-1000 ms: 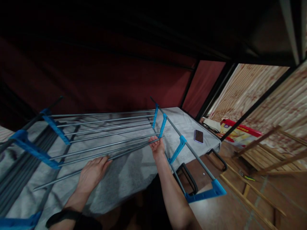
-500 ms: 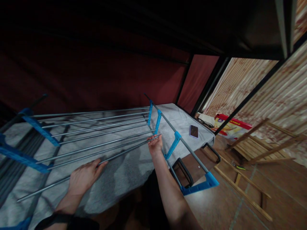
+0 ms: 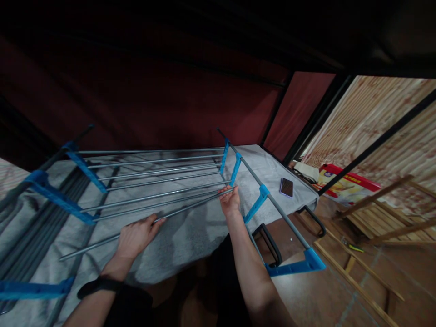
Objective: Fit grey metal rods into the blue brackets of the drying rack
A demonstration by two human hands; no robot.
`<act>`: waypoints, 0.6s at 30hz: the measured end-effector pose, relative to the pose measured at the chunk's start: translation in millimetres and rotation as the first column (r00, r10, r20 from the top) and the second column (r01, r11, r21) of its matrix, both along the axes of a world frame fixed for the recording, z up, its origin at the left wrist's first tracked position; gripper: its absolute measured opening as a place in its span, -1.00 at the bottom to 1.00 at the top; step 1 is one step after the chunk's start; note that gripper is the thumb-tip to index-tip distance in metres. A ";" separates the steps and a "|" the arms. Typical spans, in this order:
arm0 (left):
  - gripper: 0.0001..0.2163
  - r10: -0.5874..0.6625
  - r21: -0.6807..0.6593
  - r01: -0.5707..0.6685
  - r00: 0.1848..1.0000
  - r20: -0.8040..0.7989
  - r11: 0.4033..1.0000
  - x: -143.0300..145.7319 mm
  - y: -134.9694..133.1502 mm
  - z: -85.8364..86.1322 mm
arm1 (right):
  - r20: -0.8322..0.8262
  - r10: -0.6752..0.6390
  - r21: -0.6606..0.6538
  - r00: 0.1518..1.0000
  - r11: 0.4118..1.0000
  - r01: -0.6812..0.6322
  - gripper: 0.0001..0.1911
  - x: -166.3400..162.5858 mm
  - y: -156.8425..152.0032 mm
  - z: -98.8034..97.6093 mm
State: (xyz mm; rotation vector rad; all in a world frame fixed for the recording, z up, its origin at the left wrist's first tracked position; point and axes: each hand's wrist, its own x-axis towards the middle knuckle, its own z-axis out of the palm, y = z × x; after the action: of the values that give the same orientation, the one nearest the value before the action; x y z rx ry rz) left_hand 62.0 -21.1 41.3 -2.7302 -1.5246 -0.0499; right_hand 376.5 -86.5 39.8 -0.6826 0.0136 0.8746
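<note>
A loose grey metal rod [image 3: 190,206] slants across the front of a rack lying on its side. My left hand [image 3: 138,236] is closed over the rod left of its middle, palm down. Near the rod's right end, my right hand [image 3: 230,200] holds it with the palm turned up, close to a blue plastic bracket [image 3: 235,169]. The rack has several parallel rods joined between blue brackets, such as the one at the left [image 3: 64,200]. A grey side pole [image 3: 288,220] runs along its right side to a blue corner piece [image 3: 315,260].
Several grey tubes [image 3: 44,227] lie together on the grey cloth-covered surface [image 3: 177,254] at left. A phone [image 3: 286,187] rests at right. Beyond the edge are a wooden frame [image 3: 354,281] on the tiled floor, a wooden chair [image 3: 391,218] and a red-yellow box [image 3: 347,181].
The view has shifted left, so the rack and both hands appear farther right. Both hands keep their hold on the rod, with little other visible movement.
</note>
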 end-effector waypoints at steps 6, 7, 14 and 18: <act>-0.54 -0.052 0.014 0.051 0.996 0.079 0.999 5.5 -1.6 -7.3 | 0.079 0.406 -0.091 0.910 0.912 -0.399 -0.96 -28.9 0.2 -8.7; -0.56 -0.062 0.010 0.062 0.993 0.104 0.998 7.0 -1.9 -8.6 | 0.104 0.463 -0.091 0.880 0.886 -0.455 -0.96 -35.8 0.5 -10.4; -0.69 -0.094 0.094 0.079 0.980 0.177 0.992 -1.7 4.8 -10.3 | 0.180 0.496 -0.099 0.849 0.868 -0.486 -0.90 -55.7 4.9 -16.8; -0.72 -0.022 0.140 -0.002 0.986 0.167 0.990 -13.5 13.3 -9.9 | 0.134 0.377 -0.171 0.917 0.920 -0.353 -0.88 -44.2 7.1 -21.8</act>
State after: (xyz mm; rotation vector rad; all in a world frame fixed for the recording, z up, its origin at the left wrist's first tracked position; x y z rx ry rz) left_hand 48.5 -7.8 31.4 -2.6814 -1.4815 -0.3818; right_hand 332.2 -79.4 18.0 -0.9089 -0.2083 1.1825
